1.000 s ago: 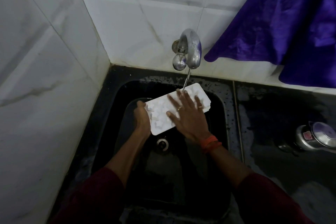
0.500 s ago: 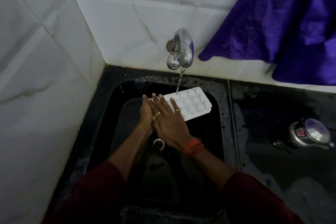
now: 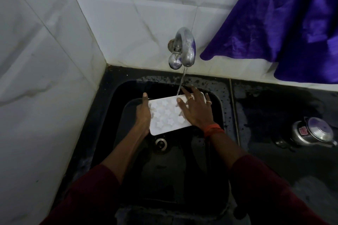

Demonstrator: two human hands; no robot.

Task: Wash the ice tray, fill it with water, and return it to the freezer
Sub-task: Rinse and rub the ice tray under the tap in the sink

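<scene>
Two hands hold a white ice tray point(image 3: 165, 115) over a black sink point(image 3: 222, 107), and the tray spans the gap between them. The left hand point(image 3: 143, 115) grips the tray's short end, with the thumb laid along that edge up to the far corner; its fingers go beneath the tray and cannot be seen. The right hand point(image 3: 196, 111) lies flat on the tray's other end, fingers straight and spread, palm down, covering that part of the star-shaped cavities. Rings show on two of its fingers, and an orange thread point(image 3: 213, 129) circles the wrist. A thin stream of water point(image 3: 181, 84) falls from the steel tap point(image 3: 184, 47) beyond the hands and lands on the tray's far edge, just beside the right forefinger. The drain point(image 3: 161, 143) sits below the tray's near edge, between the forearms. Well to the right of the right hand, a steel pressure cooker point(image 3: 311, 133) stands on the dark wet counter point(image 3: 274, 111), and a purple cloth point(image 3: 283, 23) hangs against the tiled wall above it.
</scene>
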